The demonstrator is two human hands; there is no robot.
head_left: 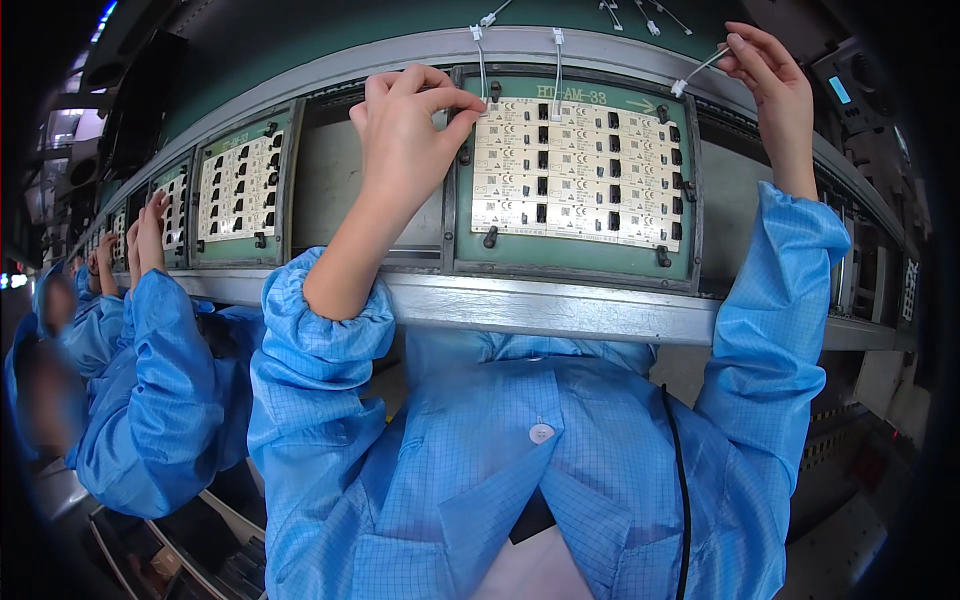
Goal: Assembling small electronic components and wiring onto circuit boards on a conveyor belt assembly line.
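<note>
A green fixture in front of me carries a panel of white circuit boards with rows of black components. My left hand is over its upper left corner, thumb and forefinger pinched on the lower end of a short white cable. That cable's white connector rests on the metal rail beyond. A second white cable runs from the rail down to the panel's top row. At the upper right, raised off the panel, my right hand pinches another cable, whose white connector hangs toward the fixture's corner.
Metal rails border the line at front and back. More white cables lie on the green surface beyond. Another loaded fixture stands to the left, where co-workers in blue sleeves have hands over the line. Black clips edge my fixture.
</note>
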